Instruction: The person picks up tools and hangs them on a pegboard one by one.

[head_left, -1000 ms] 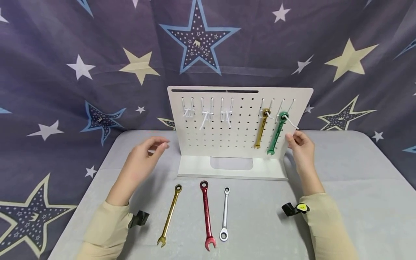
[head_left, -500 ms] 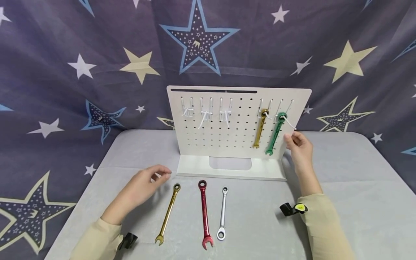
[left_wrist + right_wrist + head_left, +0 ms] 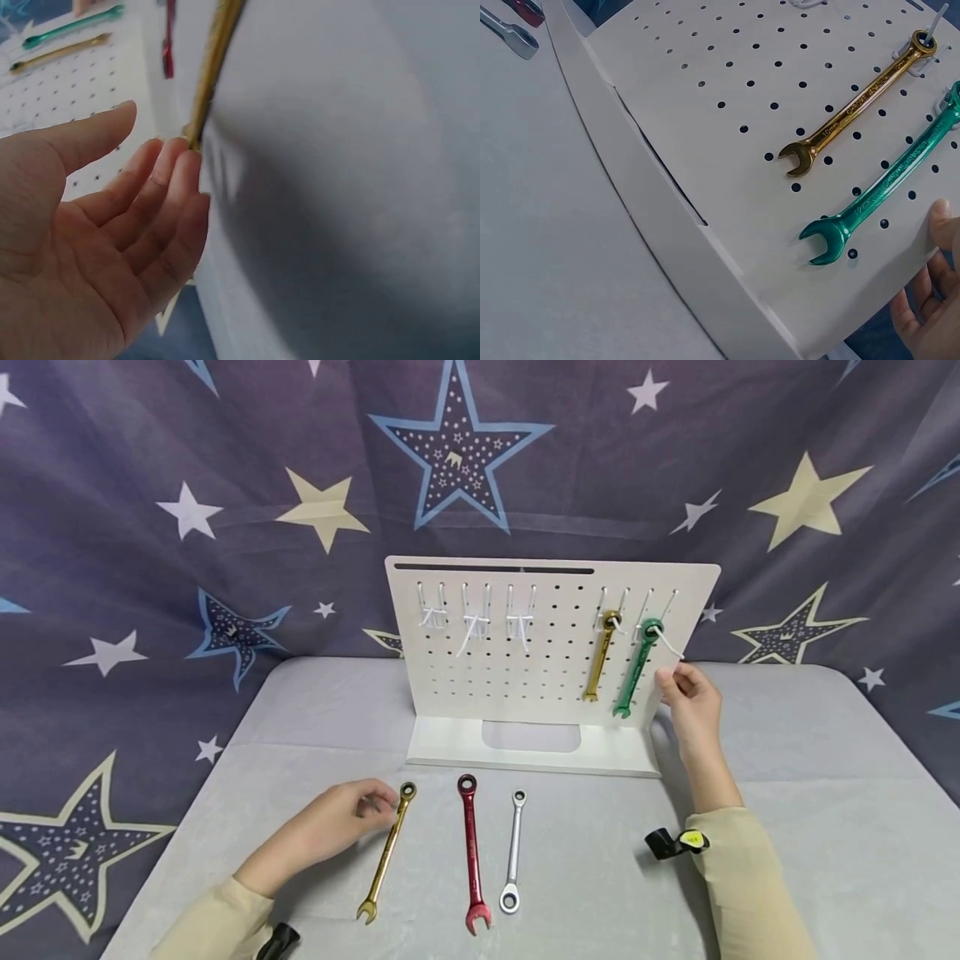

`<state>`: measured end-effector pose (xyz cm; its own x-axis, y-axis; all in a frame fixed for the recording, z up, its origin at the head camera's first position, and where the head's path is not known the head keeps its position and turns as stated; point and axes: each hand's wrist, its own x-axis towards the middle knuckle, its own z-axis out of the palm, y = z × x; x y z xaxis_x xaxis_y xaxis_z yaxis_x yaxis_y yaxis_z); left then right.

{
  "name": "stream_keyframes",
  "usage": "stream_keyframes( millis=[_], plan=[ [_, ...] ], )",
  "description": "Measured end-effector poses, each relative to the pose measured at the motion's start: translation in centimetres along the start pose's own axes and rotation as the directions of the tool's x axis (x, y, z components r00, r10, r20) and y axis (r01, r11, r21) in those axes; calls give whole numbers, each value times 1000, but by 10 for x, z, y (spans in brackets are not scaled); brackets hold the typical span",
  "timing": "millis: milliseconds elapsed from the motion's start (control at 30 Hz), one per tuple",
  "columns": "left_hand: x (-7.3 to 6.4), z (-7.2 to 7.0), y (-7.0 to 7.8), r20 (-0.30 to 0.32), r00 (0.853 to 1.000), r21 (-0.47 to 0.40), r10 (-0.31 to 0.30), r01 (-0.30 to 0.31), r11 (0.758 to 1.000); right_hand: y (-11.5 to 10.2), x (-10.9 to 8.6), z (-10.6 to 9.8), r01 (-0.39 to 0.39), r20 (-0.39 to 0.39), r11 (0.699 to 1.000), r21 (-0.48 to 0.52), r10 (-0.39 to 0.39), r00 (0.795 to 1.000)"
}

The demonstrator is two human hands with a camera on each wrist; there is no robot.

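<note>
My left hand (image 3: 343, 817) is beside the ring end of a gold combination wrench (image 3: 386, 857) on the table. In the left wrist view its thumb stands apart from loosely bent fingers (image 3: 184, 176), their tips right at the wrench. With my right hand (image 3: 693, 702) I hold the right edge of a white pegboard (image 3: 517, 672), thumb on the front and fingers behind. Next to that hand a green wrench (image 3: 889, 180) hangs from a hook, and a second gold wrench (image 3: 855, 109) hangs to its left.
A red wrench (image 3: 472, 852) and a silver double-ring wrench (image 3: 513, 852) lie on the grey tabletop (image 3: 585, 860), right of the gold one. White hooks (image 3: 474, 625) stick out from the board's left half. A star-patterned cloth (image 3: 540, 477) hangs behind.
My left hand has come down and toward me, from beside the pegboard to the gold wrench on the table. The right hand keeps its hold on the board's edge.
</note>
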<state>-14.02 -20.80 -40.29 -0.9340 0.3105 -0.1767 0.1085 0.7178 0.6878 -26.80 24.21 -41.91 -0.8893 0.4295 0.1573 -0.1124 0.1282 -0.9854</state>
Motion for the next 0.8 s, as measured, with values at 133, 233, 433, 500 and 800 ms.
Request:
stream_keyframes(
  millis=[133, 233, 433, 500, 800],
  plan=[
    [2, 5, -2, 6, 1000, -29, -25, 26, 999, -2, 0, -1, -2, 3, 1000, -19, 2, 1000],
    [2, 9, -3, -13, 999, 2, -38, 38, 999, -2, -1, -1, -4, 7, 999, -32, 4, 1000],
    [-1, 15, 3, -68, 997, 165, -38, 49, 985, -1, -3, -1, 10, 1, 1000, -28, -10, 1000],
    [-1, 16, 5, -74, 996, 191, -51, 64, 979, -1, -3, -1, 12, -1, 1000, -24, -12, 1000],
    [6, 17, 8, -77, 993, 194, -89, 102, 976, 1, -1, 0, 21, -7, 1000, -23, -22, 1000]
  ],
)
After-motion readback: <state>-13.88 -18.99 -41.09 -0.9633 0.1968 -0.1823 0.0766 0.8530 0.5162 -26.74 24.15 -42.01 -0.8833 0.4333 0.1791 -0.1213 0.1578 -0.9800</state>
